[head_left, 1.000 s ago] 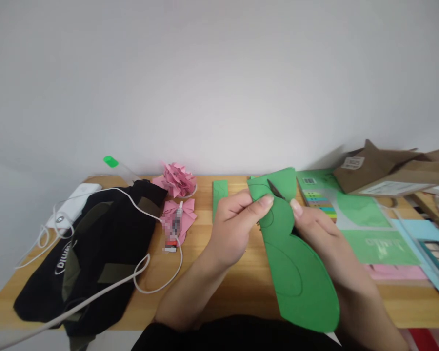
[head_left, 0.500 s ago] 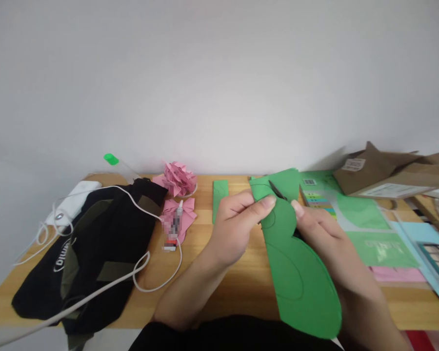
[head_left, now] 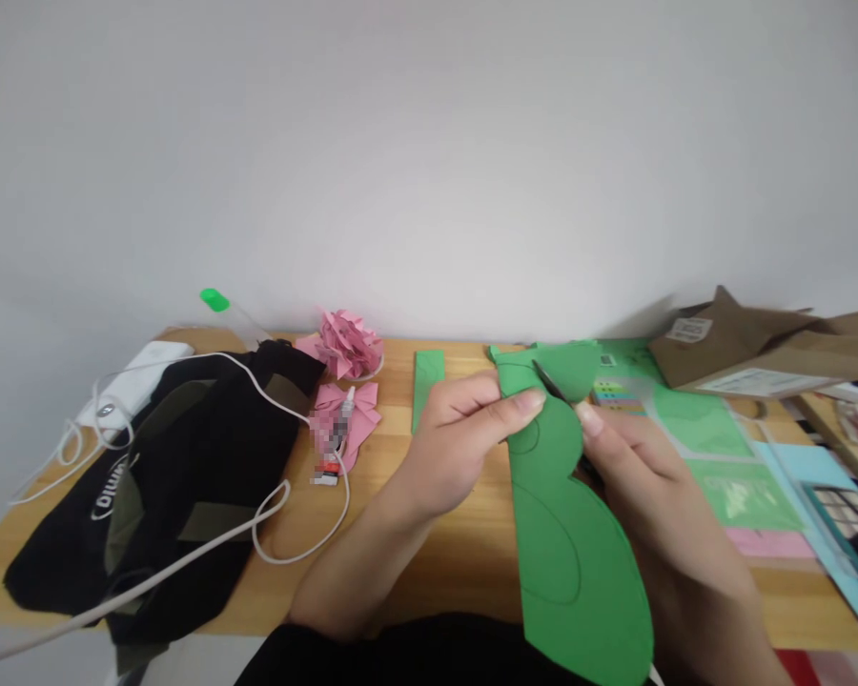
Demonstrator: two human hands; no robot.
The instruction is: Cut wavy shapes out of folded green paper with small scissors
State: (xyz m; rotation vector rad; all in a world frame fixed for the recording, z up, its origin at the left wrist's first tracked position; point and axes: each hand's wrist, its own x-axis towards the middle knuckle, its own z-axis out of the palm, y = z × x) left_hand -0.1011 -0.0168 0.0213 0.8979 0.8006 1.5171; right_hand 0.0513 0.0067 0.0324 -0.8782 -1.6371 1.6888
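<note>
Green paper (head_left: 564,534) with curved pencil lines hangs in front of me, its right side cut into rounded lobes. My left hand (head_left: 464,438) pinches it near the top, thumb on the face and fingers behind. Dark scissors (head_left: 554,379) lie across the upper edge, one blade showing over the paper. My right hand (head_left: 633,457) grips the scissors; most of their handles are hidden behind the hand and paper. A partly cut flap (head_left: 568,367) bends away at the top beyond the blade.
Pink paper flower (head_left: 348,343), glue tube (head_left: 343,429) and green strip (head_left: 429,386) lie to the left of my hands. Farther left are a black bag (head_left: 186,495) and white cable (head_left: 178,576). Cardboard (head_left: 772,348) and plastic-wrapped green paper (head_left: 744,491) lie right.
The scissors have moved slightly, and more of the blade shows. The flap at the top has bent down and to the right. The view has shifted a little.
</note>
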